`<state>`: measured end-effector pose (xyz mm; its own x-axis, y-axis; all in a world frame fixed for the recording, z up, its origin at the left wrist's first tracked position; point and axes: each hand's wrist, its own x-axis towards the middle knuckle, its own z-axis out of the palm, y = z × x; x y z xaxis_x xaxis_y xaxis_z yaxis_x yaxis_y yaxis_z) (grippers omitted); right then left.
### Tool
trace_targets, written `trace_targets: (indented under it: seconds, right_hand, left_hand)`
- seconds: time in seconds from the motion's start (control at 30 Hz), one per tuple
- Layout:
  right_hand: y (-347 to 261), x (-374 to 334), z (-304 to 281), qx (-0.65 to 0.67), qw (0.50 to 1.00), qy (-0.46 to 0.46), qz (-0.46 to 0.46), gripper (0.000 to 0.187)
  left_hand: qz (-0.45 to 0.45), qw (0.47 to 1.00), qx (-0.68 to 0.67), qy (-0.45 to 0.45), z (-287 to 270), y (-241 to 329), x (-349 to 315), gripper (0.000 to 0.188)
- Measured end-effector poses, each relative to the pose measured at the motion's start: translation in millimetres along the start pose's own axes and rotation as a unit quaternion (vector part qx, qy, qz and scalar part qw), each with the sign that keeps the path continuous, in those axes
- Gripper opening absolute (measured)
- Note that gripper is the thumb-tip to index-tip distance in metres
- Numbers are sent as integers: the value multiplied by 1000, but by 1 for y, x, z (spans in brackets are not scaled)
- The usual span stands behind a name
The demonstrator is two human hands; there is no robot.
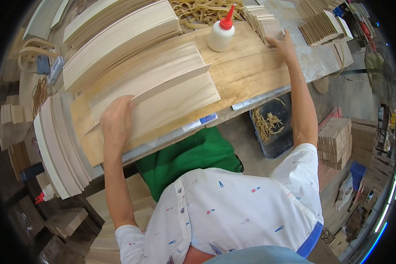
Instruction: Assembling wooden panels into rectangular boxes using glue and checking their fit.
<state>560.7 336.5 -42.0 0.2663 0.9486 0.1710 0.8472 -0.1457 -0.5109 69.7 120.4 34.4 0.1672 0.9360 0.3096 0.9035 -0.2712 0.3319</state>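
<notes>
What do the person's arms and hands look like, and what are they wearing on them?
The left hand and right hand have five-fingered human shapes, without gloves. The forearms are bare, with no watch showing. The short sleeves are white with little coloured prints.

Tan bands (191,17): heaped loosely on the grey table (317,57)
Dark tray (284,147): on the floor, holding more strips (266,125)
Green fabric (193,152): bunched below the table's near edge
Brown stack (336,143): at right, well below table height
Blue object (357,173): just beyond that stack
Light strips (388,202): glowing along the right rim
</notes>
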Motion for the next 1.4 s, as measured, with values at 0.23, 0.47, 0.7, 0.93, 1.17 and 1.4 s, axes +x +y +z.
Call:
trace_targets:
  seconds: [0.23,0.47,0.7,0.93,1.17,1.4]
  right_hand:
    - [-13,-40,-30,391,919,-32,47,47]
    - [-109,-189,-39,373,920,-118,22,35]
    - [-142,-210,-17,204,969,-115,-83,44]
    - [-152,-218,-9,141,968,-104,-180,43]
    - [-157,-220,-10,125,955,-78,-256,45]
    - [-122,-171,-34,326,929,-168,-54,53]
  left_hand:
    - [0,1000,7,-2,4,-10,-2,12]
    - [-6,1000,-7,8,2,-10,1,11]
    - [-30,999,5,-23,5,-14,-3,16]
    - [-13,1000,20,0,5,-13,-4,12]
    - [-8,1000,22,5,4,-12,-2,12]
    - [16,1000,23,12,5,-13,-2,24]
